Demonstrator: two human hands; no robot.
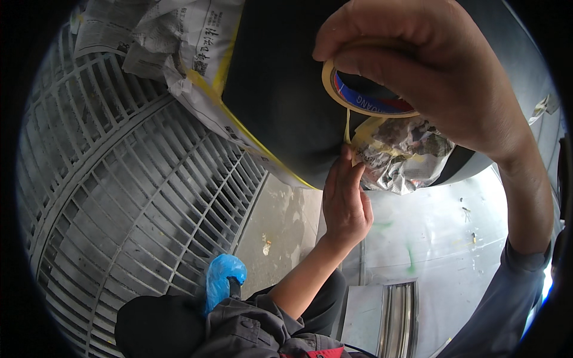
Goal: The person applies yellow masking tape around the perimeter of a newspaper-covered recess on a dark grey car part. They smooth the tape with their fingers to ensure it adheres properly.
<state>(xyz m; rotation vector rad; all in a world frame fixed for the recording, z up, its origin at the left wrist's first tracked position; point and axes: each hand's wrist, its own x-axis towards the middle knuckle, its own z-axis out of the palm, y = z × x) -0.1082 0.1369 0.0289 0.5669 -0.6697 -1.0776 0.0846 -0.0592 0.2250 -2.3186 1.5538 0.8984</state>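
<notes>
My right hand [447, 77] is closed around a roll of masking tape [329, 80], thumb and fingers on its rim. From the roll a narrow tape strip [347, 126] runs down to the edge of a crumpled newspaper cover [412, 164] on a dark, smooth curved panel [280, 77]. At the strip's lower end are the fingertips of my left hand [347, 206]. Its fingers are stretched out and lie against the panel beside the newspaper. Whether the left fingertips pinch the strip cannot be made out.
More newspaper [206, 36] with yellow tape [256, 146] borders the panel's left edge. Floor grating [137, 179] spreads across the left. A blue shoe cover [222, 277] is on my foot. Below the panel stretches a pale, stained surface [430, 232] with a ribbed metal strip [397, 319].
</notes>
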